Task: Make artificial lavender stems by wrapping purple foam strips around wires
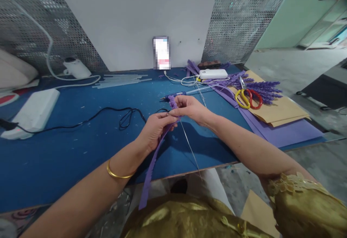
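Observation:
Over the blue table, my left hand is closed on a long purple strip, whose loose end hangs past the table's front edge. My right hand pinches the small purple flower piece at the strip's upper end, and its fingertips meet those of my left hand. From between the hands a thin wire runs down over the table edge. Just behind my fingers lies a blue glue gun, partly hidden by them.
Red-and-yellow scissors rest on purple flower stems and tan sheets at the right. A power bank and lit phone are at the back. Clear sticks, a power strip and a black cable lie left.

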A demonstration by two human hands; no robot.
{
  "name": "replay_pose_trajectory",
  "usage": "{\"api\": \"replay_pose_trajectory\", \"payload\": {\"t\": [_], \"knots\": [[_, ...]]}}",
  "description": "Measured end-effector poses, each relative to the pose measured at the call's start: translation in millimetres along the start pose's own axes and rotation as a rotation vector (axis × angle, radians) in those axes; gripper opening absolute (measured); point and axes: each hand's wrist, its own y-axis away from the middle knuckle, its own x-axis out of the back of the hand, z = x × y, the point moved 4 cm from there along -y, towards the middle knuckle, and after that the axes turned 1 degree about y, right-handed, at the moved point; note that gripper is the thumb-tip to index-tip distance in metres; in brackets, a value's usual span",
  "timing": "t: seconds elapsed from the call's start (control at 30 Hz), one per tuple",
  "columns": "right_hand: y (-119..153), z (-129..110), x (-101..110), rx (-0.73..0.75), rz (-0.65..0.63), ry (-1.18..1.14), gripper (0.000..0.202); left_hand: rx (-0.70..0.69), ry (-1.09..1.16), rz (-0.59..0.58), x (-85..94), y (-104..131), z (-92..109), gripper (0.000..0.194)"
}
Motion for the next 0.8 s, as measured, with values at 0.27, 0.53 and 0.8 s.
{"api": "replay_pose_trajectory", "payload": {"t": [0.27,0.53,0.8], "knots": [[-3,-4,7,-0.003,0.115,0.041,0.033,-0.084,0.166,0.148,12.5,-4,14,0.02],[2,-1,-6,0.021,-0.024,0.158,0.018,-0.156,0.258,0.256,21.7,-11,17,0.025],[4,1,-9,0.047,0.022,0.221,0.011,-0.108,0.26,0.226,19.7,-9,15,0.034]]}}
